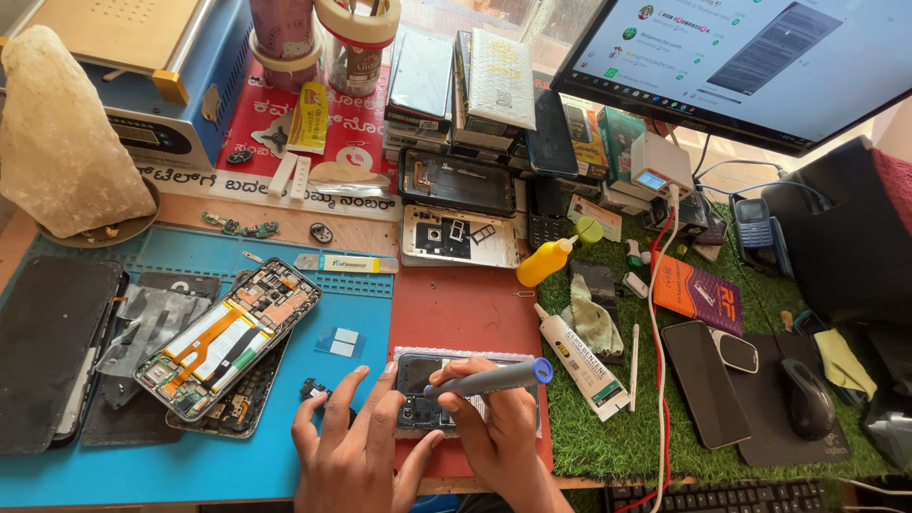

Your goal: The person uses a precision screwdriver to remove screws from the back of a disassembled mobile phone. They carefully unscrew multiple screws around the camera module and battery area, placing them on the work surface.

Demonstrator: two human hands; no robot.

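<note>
- My right hand (496, 429) is closed around a grey screwdriver (489, 380), its tip down on the small opened phone (423, 391).
- My left hand (353, 446) has spread fingers and steadies this phone on the red mat (456, 309).
- Another opened phone (228, 337) lies on the blue mat (142, 465) to the left.

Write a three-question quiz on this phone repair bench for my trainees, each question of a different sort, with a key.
1. True or false: the right hand holds a grey pen-shaped screwdriver.
2. What does the left hand steady? A) the computer mouse B) the opened phone on the red mat C) the yellow squeeze bottle
3. Fill in: the second opened phone, with orange ribbon cables showing, lies on the ____ mat.

Key: 1 true; 2 B; 3 blue.
</note>
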